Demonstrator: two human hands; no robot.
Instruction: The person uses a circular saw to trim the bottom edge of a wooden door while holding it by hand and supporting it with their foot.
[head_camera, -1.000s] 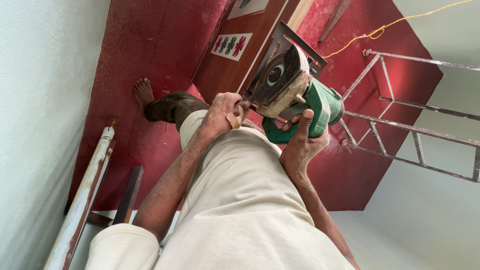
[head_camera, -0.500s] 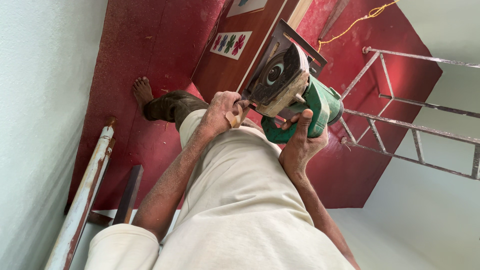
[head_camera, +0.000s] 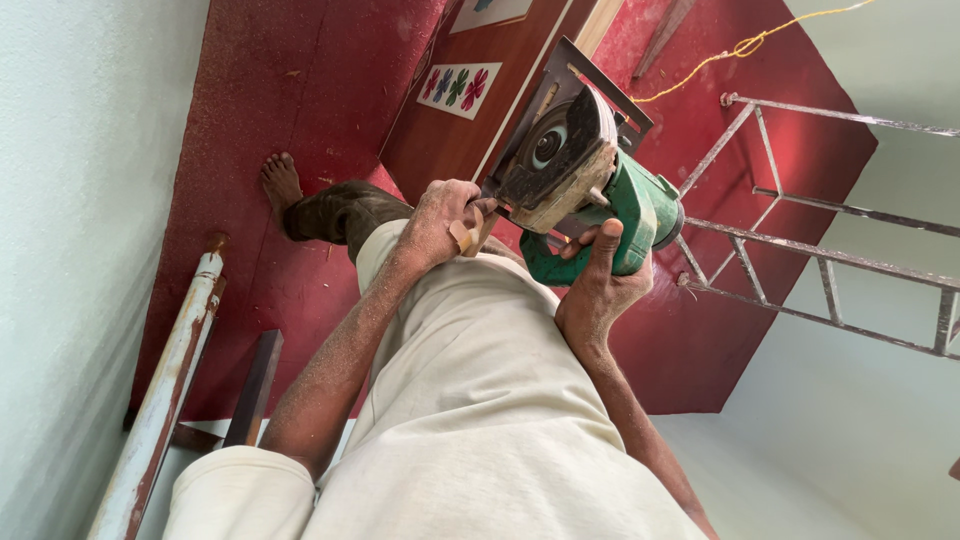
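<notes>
The right hand grips the green saw from below, fingers wrapped round its body, while the left hand, fingers pinched narrow, works at the blade guard beside it, above the red floor.

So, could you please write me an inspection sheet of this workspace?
Surface: red floor, dusty.
Job's things: green circular saw over a brown board with a flower sticker.
Clutter: a dark strip lying on the floor.
Hands: left hand at the saw's blade guard with a small piece in its fingers; right hand gripping the saw body.
Cables: yellow cord across the floor.
Surroundings: pale walls, metal frame, painted pipe, bare foot.
</notes>
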